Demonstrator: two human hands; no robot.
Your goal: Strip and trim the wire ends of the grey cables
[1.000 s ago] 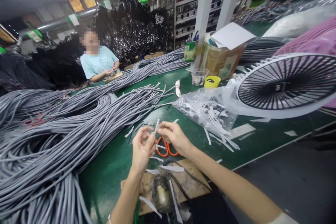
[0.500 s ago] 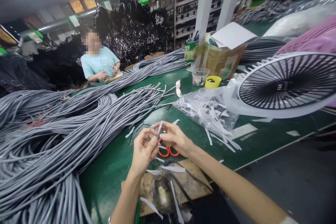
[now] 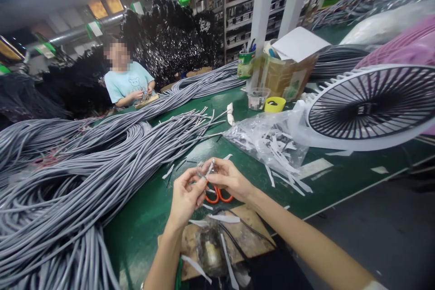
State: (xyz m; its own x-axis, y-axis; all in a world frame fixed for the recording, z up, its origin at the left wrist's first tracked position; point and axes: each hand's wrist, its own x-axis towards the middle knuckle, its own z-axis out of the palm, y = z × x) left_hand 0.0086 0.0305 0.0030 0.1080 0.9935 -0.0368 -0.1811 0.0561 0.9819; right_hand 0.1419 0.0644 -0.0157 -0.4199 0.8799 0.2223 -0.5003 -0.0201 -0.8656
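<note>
My left hand (image 3: 185, 195) and my right hand (image 3: 227, 176) meet above the green table (image 3: 340, 179), fingers pinched together on a small white strip (image 3: 210, 166) that sticks up between them. Orange-handled scissors (image 3: 217, 195) lie on the table just under my hands. A brown board (image 3: 238, 235) with white strips and a black wire sits close to me below the hands. A big mass of grey cables (image 3: 84, 176) fills the table to my left.
A clear plastic bag of white strips (image 3: 272, 140) lies right of my hands, beside a white fan grille (image 3: 370, 106). Farther back stand a cardboard box (image 3: 285, 72), a yellow tape roll (image 3: 274, 105) and a clear cup (image 3: 257, 99). A person in a light blue shirt (image 3: 127, 82) works across the table.
My hands have sunk slightly and drawn closer together around the white strip, which now tilts more to the right. The person opposite has shifted their hands a little.
</note>
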